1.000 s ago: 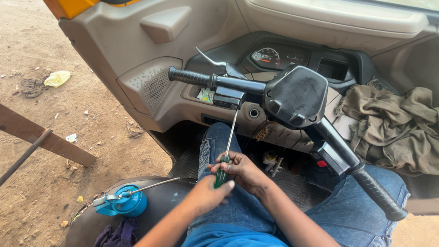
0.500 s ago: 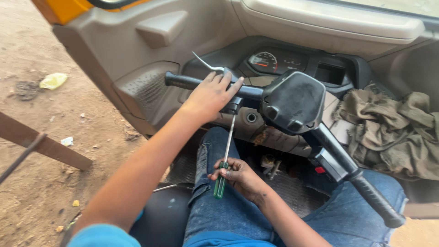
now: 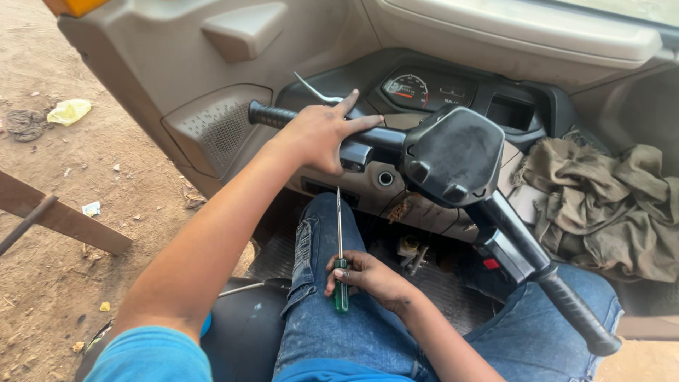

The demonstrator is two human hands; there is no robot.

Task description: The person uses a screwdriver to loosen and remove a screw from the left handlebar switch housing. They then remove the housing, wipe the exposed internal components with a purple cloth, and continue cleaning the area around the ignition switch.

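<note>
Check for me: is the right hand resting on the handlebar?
No, the right hand holds a green-handled screwdriver over the lap; the left hand grips the handlebar.

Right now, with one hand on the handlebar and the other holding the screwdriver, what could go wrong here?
1. The right hand grips the screwdriver only by its green handle, shaft pointing up toward the underside of the handlebar; a slip could jab the panel or the left hand.
2. The screwdriver rests over the thigh, so a dropped tool may fall into the cluttered footwell.
</note>
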